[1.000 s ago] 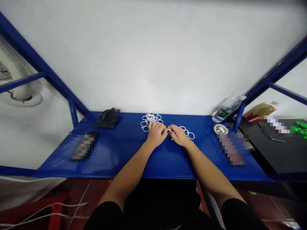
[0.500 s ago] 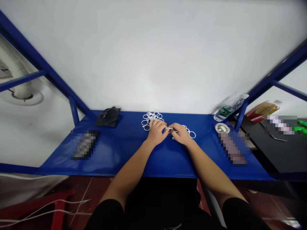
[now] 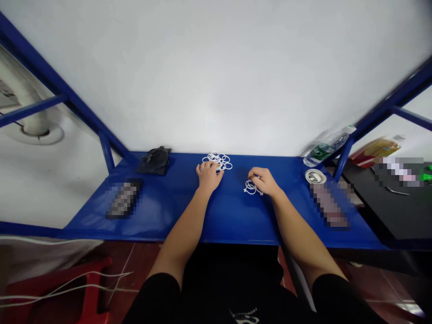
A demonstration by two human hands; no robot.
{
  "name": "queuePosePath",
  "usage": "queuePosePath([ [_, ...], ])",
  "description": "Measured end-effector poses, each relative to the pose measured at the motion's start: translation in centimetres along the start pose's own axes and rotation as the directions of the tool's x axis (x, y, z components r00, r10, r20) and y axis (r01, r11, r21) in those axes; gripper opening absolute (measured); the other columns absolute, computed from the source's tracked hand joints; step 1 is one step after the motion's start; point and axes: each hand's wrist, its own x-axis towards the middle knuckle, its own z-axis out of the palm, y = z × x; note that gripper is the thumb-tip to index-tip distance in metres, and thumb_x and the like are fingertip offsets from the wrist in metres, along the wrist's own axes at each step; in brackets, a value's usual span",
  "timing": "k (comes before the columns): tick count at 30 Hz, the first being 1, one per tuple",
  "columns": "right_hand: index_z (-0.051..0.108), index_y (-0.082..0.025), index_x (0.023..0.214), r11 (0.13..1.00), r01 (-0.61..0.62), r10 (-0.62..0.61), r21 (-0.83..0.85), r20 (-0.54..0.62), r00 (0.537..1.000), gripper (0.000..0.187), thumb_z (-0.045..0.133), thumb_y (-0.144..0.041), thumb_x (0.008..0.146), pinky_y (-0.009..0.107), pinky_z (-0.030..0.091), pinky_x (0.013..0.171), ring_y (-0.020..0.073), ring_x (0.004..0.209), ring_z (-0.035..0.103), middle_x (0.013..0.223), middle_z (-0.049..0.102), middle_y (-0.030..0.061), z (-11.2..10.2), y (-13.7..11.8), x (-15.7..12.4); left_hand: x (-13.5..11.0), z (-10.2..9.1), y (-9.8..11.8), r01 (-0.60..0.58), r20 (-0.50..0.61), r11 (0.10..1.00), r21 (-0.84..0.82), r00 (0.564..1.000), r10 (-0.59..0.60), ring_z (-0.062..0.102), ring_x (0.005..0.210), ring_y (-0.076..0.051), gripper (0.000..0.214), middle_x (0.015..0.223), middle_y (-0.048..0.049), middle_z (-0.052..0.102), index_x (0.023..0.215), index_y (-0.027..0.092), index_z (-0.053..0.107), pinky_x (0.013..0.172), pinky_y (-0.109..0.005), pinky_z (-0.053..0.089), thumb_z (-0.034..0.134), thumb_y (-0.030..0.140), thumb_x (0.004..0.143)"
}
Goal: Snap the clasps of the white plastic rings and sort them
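Note:
A loose pile of white rings [image 3: 218, 160] lies at the back of the blue table [image 3: 175, 211]. My left hand [image 3: 208, 176] rests flat just in front of that pile, fingers stretched toward the rings and touching its near edge. My right hand [image 3: 265, 180] is curled to the right, its fingers closed on a small bunch of joined white rings [image 3: 251, 187] that hangs down onto the table.
A black pouch [image 3: 154, 160] lies at the back left, a blurred dark item [image 3: 123, 199] further left. At the right stand a lying water bottle [image 3: 324, 147], a small metal tin [image 3: 315, 176] and a blurred object [image 3: 329, 206]. A red stool [image 3: 64, 292] is below left.
My hands were together at the middle working a ring. They have parted: the left moved back to the pile, the right drew right with the joined rings. The view tilted slightly.

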Motion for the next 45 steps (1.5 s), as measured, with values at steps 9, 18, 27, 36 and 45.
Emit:
queuePosePath([
  [9, 0.057, -0.021, 0.066, 0.997, -0.076, 0.075, -0.004, 0.108, 0.991, 0.010, 0.052, -0.017, 0.074, 0.026, 0.039, 0.060, 0.0138, 0.059, 0.052, 0.063, 0.058, -0.0028, -0.1, 0.1, 0.0, 0.0, 0.1, 0.1, -0.008, 0.022, 1.000, 0.020, 1.000, 0.008, 0.053, 0.128, -0.038, 0.025, 0.129, -0.0115, 0.068, 0.112, 0.028, 0.074, 0.119, -0.068, 0.025, 0.075, 0.028, 0.087],
  [18, 0.067, -0.020, 0.078, 0.983, -0.114, 0.127, -0.144, 0.084, 0.988, 0.014, 0.065, -0.031, 0.087, 0.027, 0.037, 0.058, 0.0142, 0.060, 0.054, 0.067, 0.062, -0.0011, 0.3, -0.7, 0.2, 0.4, 0.0, 0.2, 0.013, -0.008, 0.999, -0.040, 1.000, -0.013, 0.054, 0.129, -0.035, 0.010, 0.125, -0.0083, 0.070, 0.093, 0.027, 0.074, 0.121, -0.067, 0.022, 0.070, 0.019, 0.089],
  [27, 0.073, -0.022, 0.095, 0.983, -0.067, 0.084, -0.169, 0.099, 0.992, 0.010, 0.066, -0.029, 0.093, 0.028, 0.044, 0.067, 0.0170, 0.071, 0.064, 0.079, 0.072, 0.0013, 1.6, -1.4, 0.2, 0.0, -0.9, 2.2, -0.060, -0.180, 0.980, -0.187, 0.983, 0.026, 0.065, 0.115, -0.027, 0.006, 0.112, -0.0043, 0.076, 0.094, 0.027, 0.071, 0.119, -0.055, 0.031, 0.066, 0.029, 0.096],
  [36, 0.069, -0.022, 0.091, 0.987, 0.020, -0.005, -0.157, 0.100, 0.995, 0.023, 0.064, -0.043, 0.099, 0.029, 0.043, 0.066, 0.0185, 0.071, 0.063, 0.077, 0.070, 0.0025, 2.7, -2.0, 0.2, -2.1, -0.1, 4.5, -0.117, -0.015, 0.852, -0.510, 0.992, 0.127, 0.070, 0.072, -0.017, 0.021, 0.077, 0.0001, 0.073, 0.113, 0.022, 0.069, 0.077, -0.032, 0.056, 0.055, 0.035, 0.102],
  [45, 0.072, -0.023, 0.107, 0.984, 0.005, -0.014, -0.176, -0.051, 0.999, 0.024, 0.050, -0.033, 0.104, 0.035, 0.052, 0.079, 0.0230, 0.085, 0.069, 0.093, 0.076, 0.0072, 2.9, -1.4, 0.1, -2.6, -0.9, 5.4, -0.224, 0.039, 0.869, -0.441, 0.963, 0.267, 0.070, 0.086, -0.018, 0.021, 0.089, -0.0031, 0.073, 0.094, 0.023, 0.067, 0.084, -0.033, 0.056, 0.055, 0.037, 0.103],
])
